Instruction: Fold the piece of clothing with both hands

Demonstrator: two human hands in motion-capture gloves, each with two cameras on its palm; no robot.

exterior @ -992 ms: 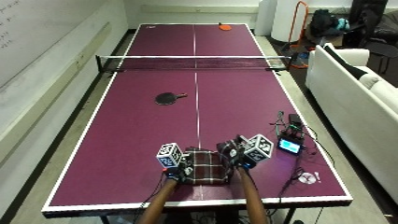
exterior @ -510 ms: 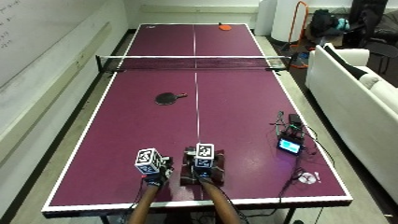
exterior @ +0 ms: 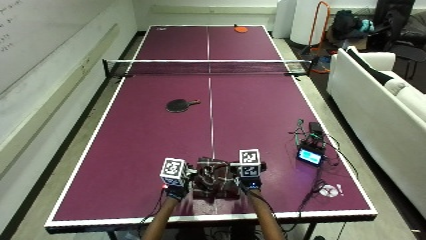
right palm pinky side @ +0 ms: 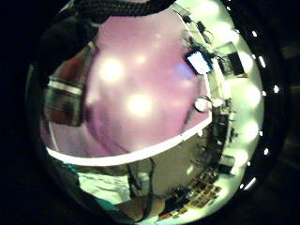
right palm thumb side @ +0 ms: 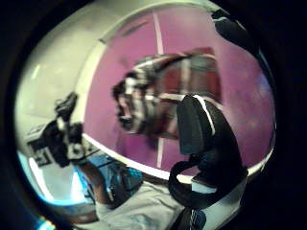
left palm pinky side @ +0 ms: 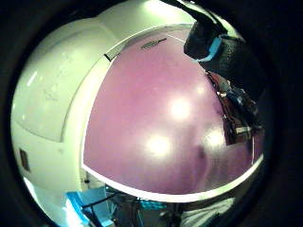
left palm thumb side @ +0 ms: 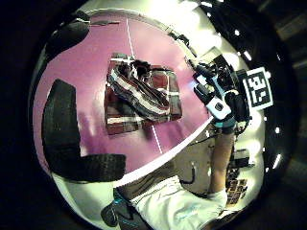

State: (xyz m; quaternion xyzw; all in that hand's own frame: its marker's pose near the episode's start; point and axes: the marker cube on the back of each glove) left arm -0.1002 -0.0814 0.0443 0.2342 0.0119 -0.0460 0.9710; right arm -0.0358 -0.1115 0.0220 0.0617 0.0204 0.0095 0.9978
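Since the earlier frame both hands have closed in beside the garment (exterior: 214, 181), low centre on the counter (exterior: 133, 150). Outside view: left hand (exterior: 177, 190) and right hand (exterior: 249, 184) flank it; finger state cannot be told. Left thumb-side view alone shows a loose, bunched top layer, which may slip open if released unevenly.

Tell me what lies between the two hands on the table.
The folded plaid garment lies between the left hand and right hand, seen in the outside view.
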